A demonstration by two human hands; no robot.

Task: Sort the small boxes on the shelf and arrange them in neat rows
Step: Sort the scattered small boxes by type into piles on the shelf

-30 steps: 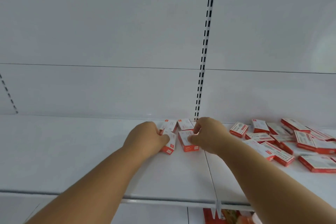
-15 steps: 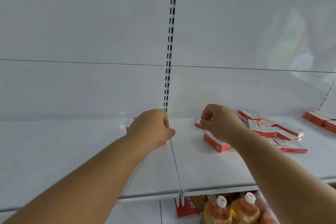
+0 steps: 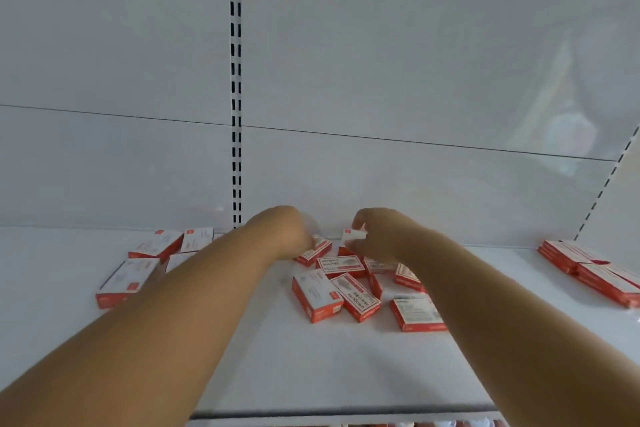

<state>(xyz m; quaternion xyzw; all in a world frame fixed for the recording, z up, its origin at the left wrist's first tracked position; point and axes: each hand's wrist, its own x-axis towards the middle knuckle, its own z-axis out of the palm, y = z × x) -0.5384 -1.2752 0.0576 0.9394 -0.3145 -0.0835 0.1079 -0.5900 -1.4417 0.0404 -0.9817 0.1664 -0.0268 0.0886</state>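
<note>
Head view: bare shelf (image 3: 329, 367) before boxes (image 3: 349, 288).

small boxes (image 3: 341, 265) carry printed labels, all too blurred to read; no other text legible.

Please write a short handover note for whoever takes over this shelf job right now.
Right hand pinches one small box lifted above the loose pile.
Left hand reaches to a box at the pile's back edge; its grip is hidden.
Four boxes lie grouped on the left of the shelf, not squared up.
A stack of boxes sits far right.
Left to do: sort the pile and straighten rows.
</note>
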